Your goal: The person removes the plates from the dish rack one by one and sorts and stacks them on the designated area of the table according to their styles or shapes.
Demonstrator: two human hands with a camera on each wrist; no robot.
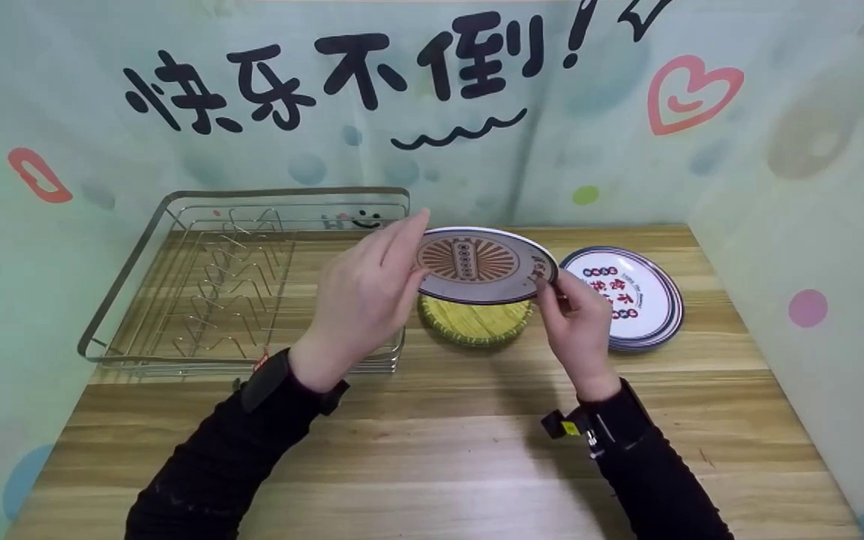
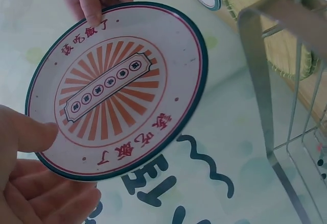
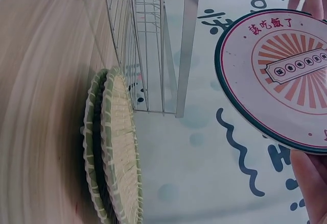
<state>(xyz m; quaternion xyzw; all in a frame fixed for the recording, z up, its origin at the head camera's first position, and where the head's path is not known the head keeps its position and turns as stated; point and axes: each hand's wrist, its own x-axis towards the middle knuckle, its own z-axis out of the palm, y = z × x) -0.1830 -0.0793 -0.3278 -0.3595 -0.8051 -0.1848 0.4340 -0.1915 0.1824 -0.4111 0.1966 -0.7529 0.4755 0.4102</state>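
A round plate with a dark green rim and an orange sunburst print is held up tilted above the table. My left hand grips its left edge, with the thumb on the printed face and the fingers behind the rim. At the opposite edge my right hand pinches the rim between thumb and fingers. Below the plate, partly covered by it in the head view, sit woven yellow-green trays, stacked as the right wrist view shows. Beside my right hand lies a stack of printed plates.
A metal wire dish rack with upright plate dividers stands on the left of the wooden table. A printed curtain encloses the back and both sides. A wrist camera is strapped over each black sleeve.
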